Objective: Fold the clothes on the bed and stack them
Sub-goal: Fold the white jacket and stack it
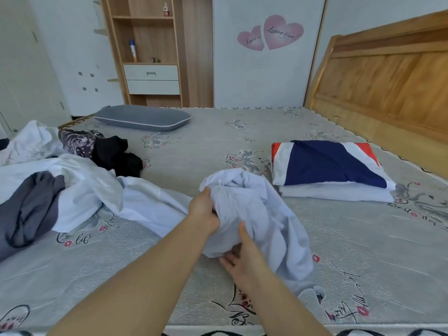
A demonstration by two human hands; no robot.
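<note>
Both hands on one pale lavender-white garment (261, 214), crumpled at frame centre on the bed (363, 251). Left hand (203, 213): grip tight, fingers curled into a bunch of the fabric near its upper edge, beside a small white tag or zip pull. Right hand (240, 258): lower centre, thumb on top of the cloth, fingers tucked under its lower fold, so pinching the hem. Garment is partly lifted and bunched between the hands, and its right part drapes down onto the mattress.

Folded stack (332, 170) at right of frame, near the wooden headboard (388, 76): navy/white/red piece on top, white piece beneath, edges roughly aligned. Well apart from the held garment.

Unfolded pile at left of frame: white sheets or shirts (80, 185), grey garment (31, 207) lying over them at the far left, black garment (116, 154) and a dark patterned one (77, 141) behind. A white piece from that pile runs right up to the left wrist.

Grey pillow (143, 120) at the far edge of the bed, upper left. Wooden shelf unit (148, 44) behind it, and heart stickers (271, 32) on the white panel at upper centre.
</note>
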